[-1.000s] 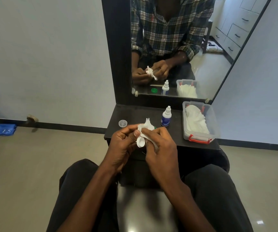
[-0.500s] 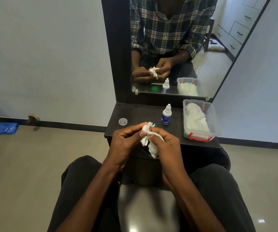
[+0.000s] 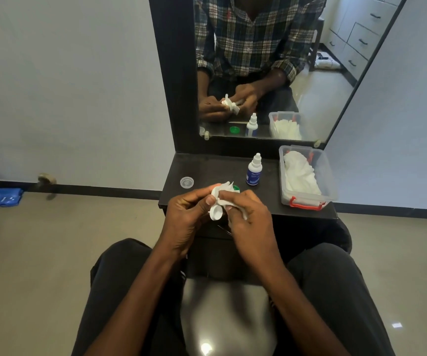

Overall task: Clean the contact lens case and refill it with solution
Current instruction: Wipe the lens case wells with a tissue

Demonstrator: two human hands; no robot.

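My left hand (image 3: 186, 214) holds the white contact lens case (image 3: 216, 214) at the front edge of the black shelf (image 3: 220, 168). One round well of the case shows below my thumb. My right hand (image 3: 249, 217) pinches a crumpled white tissue (image 3: 224, 192) against the case's upper part. A green cap (image 3: 236, 187) peeks out on the shelf just behind the tissue. A clear round cap (image 3: 187, 182) lies on the shelf to the left. The small white solution bottle (image 3: 253, 170) with a blue label stands upright, capped, behind my hands.
A clear plastic box (image 3: 328, 176) with red clips holds white tissues at the shelf's right end. A mirror (image 3: 271, 60) rises behind the shelf. My knees flank the shelf's front. A blue cloth (image 3: 1, 197) lies on the floor at far left.
My hands shifted slightly and turned the case, so its round well now shows below my left thumb. The tissue moved from hanging below my right fingers to bunched on top.
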